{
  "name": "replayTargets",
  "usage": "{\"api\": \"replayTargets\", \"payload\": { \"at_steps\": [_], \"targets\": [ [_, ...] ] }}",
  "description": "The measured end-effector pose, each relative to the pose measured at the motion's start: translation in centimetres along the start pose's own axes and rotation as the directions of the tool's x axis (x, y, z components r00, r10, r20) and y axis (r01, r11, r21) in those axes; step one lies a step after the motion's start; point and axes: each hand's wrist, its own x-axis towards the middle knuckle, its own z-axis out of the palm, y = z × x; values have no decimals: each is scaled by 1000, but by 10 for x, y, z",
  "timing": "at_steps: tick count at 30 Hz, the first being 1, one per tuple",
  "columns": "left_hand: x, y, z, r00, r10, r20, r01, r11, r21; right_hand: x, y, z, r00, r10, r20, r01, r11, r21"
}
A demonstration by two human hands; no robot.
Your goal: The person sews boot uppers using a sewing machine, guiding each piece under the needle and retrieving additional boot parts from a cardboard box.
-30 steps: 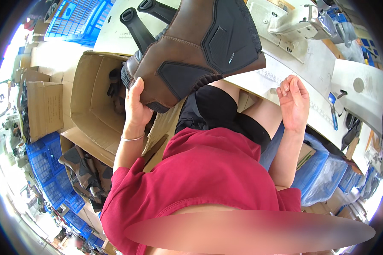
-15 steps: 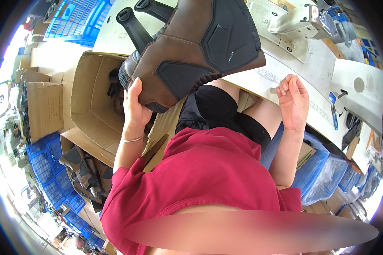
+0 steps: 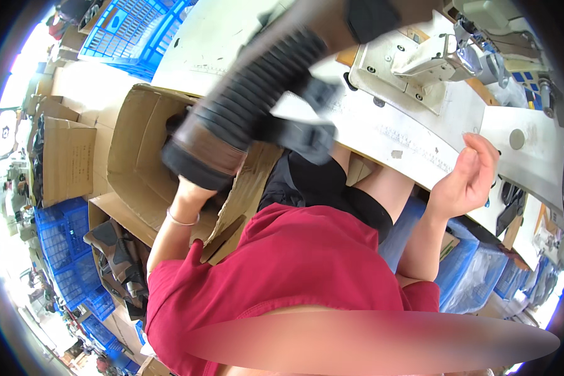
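Evidently a one-handed hold: the left hand (image 3: 194, 190) supported a brown-and-black boot (image 3: 282, 59) from behind its lower end, above the open carton (image 3: 131, 135) and the near edge of the worktable (image 3: 197, 53). Fingers lay hidden behind the boot; their exact placement could not be told. The right hand (image 3: 467, 178) was raised well apart from the boot, fingers loosely bent together, nothing visible in it. The boot was tilted, ribbed panel toward the camera, black buckle straps (image 3: 307, 135) loose and blurred.

Handling, judged: with support at one end only, the shaft seemed liable to sway. The right hand under the shaft would probably have steadied it; gathering the straps would have kept them off the sewing machine (image 3: 432, 59).

Surface: white, scattered with small dark marks, a ruler-like scale along the near edge; the machine was mounted on it.

Room: blue mesh crate (image 3: 125, 44) beyond the carton, more blue crates (image 3: 62, 235) at far left, brown-and-black boot pieces (image 3: 122, 257) in a lower box, and a plastic-draped blue bin (image 3: 473, 272) below the table at right.
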Motion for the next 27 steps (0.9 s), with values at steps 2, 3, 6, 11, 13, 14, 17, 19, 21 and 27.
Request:
{"api": "replayTargets", "payload": {
  "at_steps": [2,3,6,11,13,14,17,19,21,27],
  "targets": [
    [-2,5,17,996,67,66,-72,995,64,8,-9,8,939,-309,151,328,937,-123],
    [-4,15,26,1000,-15,6,16,991,-133,13,-9,14,912,-284,296,354,909,-220],
    [-2,29,45,993,108,53,-108,994,-9,20,5,45,816,-162,554,426,817,-388],
    [-3,34,48,983,37,181,-46,998,47,32,22,68,726,71,684,425,736,-527],
    [3,37,35,950,81,301,-87,996,6,39,24,70,720,137,680,380,742,-552],
    [8,40,23,957,75,279,-74,997,-14,45,26,71,654,282,702,277,775,-568],
    [31,49,-34,735,12,678,144,974,-174,50,32,67,600,359,715,86,859,-504],
    [62,42,-73,295,-97,950,471,880,-56,49,36,64,631,296,717,18,919,-395],
    [91,43,-97,522,-162,837,322,946,-18,47,36,60,627,296,720,-58,940,-336],
    [210,83,-31,885,460,-69,-461,846,-269,55,7,43,658,126,742,58,974,-217]
  ]
}}
